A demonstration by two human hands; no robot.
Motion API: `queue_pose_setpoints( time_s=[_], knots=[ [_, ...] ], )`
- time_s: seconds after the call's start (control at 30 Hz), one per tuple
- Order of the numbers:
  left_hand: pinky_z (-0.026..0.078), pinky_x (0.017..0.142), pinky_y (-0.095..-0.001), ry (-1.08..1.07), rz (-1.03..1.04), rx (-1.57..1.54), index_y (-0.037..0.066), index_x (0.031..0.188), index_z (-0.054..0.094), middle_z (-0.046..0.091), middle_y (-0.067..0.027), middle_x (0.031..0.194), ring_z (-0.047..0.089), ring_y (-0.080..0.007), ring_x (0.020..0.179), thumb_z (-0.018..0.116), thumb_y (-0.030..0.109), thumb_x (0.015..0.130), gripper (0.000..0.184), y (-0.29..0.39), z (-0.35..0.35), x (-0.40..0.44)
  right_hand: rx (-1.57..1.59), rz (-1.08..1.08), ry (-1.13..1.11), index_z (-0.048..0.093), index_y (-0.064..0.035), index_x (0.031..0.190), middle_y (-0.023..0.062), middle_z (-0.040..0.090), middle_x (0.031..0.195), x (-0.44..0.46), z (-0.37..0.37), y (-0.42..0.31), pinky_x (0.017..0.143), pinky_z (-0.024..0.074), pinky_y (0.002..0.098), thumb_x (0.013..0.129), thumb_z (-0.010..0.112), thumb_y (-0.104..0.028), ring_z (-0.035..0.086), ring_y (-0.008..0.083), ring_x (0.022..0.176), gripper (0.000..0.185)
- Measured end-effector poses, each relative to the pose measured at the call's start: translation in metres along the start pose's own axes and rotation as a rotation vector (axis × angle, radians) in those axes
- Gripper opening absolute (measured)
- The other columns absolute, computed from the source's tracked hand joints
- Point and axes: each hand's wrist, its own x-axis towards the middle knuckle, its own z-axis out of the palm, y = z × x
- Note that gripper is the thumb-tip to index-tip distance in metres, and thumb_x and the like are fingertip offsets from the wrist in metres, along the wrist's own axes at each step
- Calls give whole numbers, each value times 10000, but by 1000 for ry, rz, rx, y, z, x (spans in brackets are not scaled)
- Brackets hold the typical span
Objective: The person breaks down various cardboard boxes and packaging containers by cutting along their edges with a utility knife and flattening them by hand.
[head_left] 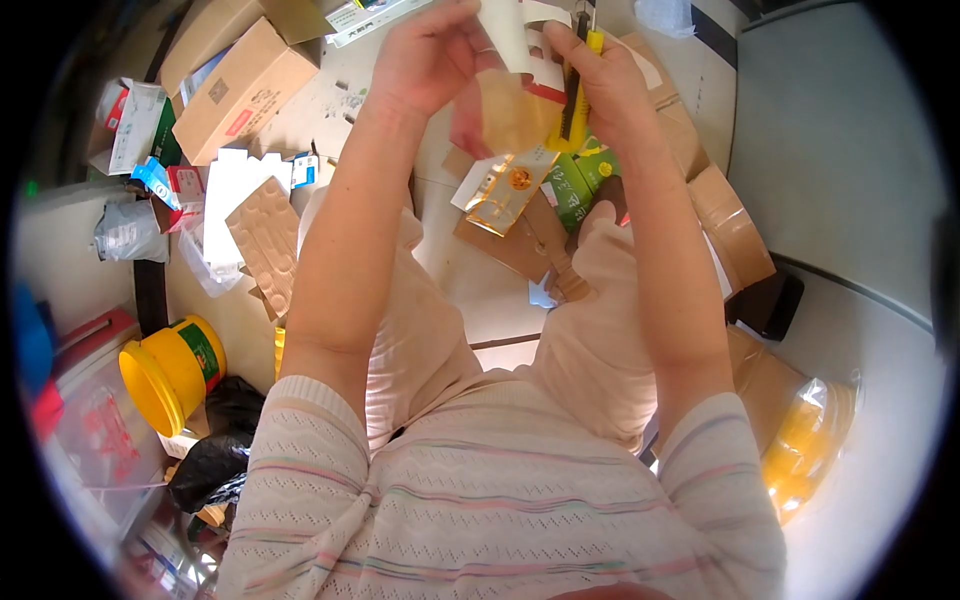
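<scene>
Pinching a thin white-and-red card piece (506, 38) above the littered floor, the left hand (428, 60) holds one side; the right hand (612, 85) grips a yellow-and-black plastic cutter (573, 112), its thumb at the card's other side.

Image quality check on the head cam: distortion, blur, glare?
Head view: strong wide-angle bending, black rounded corners; lower part of the packaging by the left hand looks smeared; glare on the clear plastic bag lower right; white cardboard nearly blown out.
</scene>
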Motion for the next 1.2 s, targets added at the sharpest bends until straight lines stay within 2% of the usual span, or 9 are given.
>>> queue_pose_setpoints(
  time_s=[0.17, 0.27, 0.47, 0.57, 0.67, 0.8, 0.97, 1.1, 1.2],
  knots=[
    [433, 858, -356, -126, -46, 29, -35, 1059, 513, 594, -108, 998, 562, -211, 929, 447, 112, 852, 262, 5, -19, 5, 27, -8, 36, 580, 10, 935, 57, 603, 821, 0, 1, -2, 619, 514, 265, 773, 666, -195, 592, 136, 704, 276],
    [431, 855, -366, -92, -46, 88, -23, 1046, 520, 597, -101, 995, 563, -212, 923, 425, 118, 845, 264, -1, -20, 6, -6, -69, 125, 577, 29, 913, 78, 608, 804, 4, 0, 5, 576, 507, 267, 766, 657, -156, 594, 135, 669, 249],
    [422, 855, -392, -49, -43, -83, -4, 1016, 535, 601, -109, 1006, 561, -231, 938, 420, 139, 826, 265, -6, -10, 1, -78, -76, 202, 572, 50, 911, 103, 613, 810, 2, 6, 2, 562, 510, 275, 761, 642, -112, 601, 149, 647, 232],
    [459, 829, -325, -66, -22, -216, -43, 1128, 489, 610, -127, 997, 590, -221, 923, 541, 161, 804, 387, -9, -9, 3, 13, -60, 163, 575, 49, 913, 108, 613, 814, 6, 3, 8, 569, 513, 274, 756, 654, -113, 606, 151, 657, 239],
    [422, 857, -398, -140, -111, -183, -4, 1004, 541, 603, -115, 1008, 559, -242, 942, 421, 150, 821, 267, -2, -22, 7, 50, 10, 122, 579, 42, 915, 103, 614, 815, -1, 5, 0, 577, 515, 279, 749, 667, -112, 609, 147, 672, 243],
    [424, 860, -408, 2, -49, -159, -17, 1004, 534, 591, -125, 1019, 558, -258, 930, 407, 146, 829, 270, -3, -28, 7, -57, 50, -22, 585, 26, 927, 80, 616, 820, -8, 2, -2, 602, 515, 278, 746, 677, -115, 606, 136, 692, 247],
    [424, 867, -404, 277, 34, -164, -65, 1030, 492, 572, -142, 1022, 552, -266, 937, 408, 124, 830, 288, -5, -21, 11, -89, -122, -68, 599, -12, 933, 43, 616, 826, -9, 4, 2, 634, 488, 252, 755, 677, -146, 594, 119, 715, 237],
    [420, 879, -402, 282, 29, -102, -72, 1017, 485, 573, -140, 1005, 552, -261, 940, 415, 112, 826, 275, -5, -13, 9, -155, -242, 36, 616, -19, 877, 36, 621, 778, -8, 3, 2, 643, 477, 232, 754, 654, -117, 592, 110, 703, 162],
    [419, 880, -403, 326, 34, -147, -55, 991, 504, 576, -136, 1010, 554, -253, 935, 411, 118, 829, 255, -5, -24, 14, -53, -173, 15, 617, -53, 931, 6, 581, 768, -7, 4, -5, 569, 454, 281, 809, 591, -159, 557, 139, 696, 164]
  ],
)
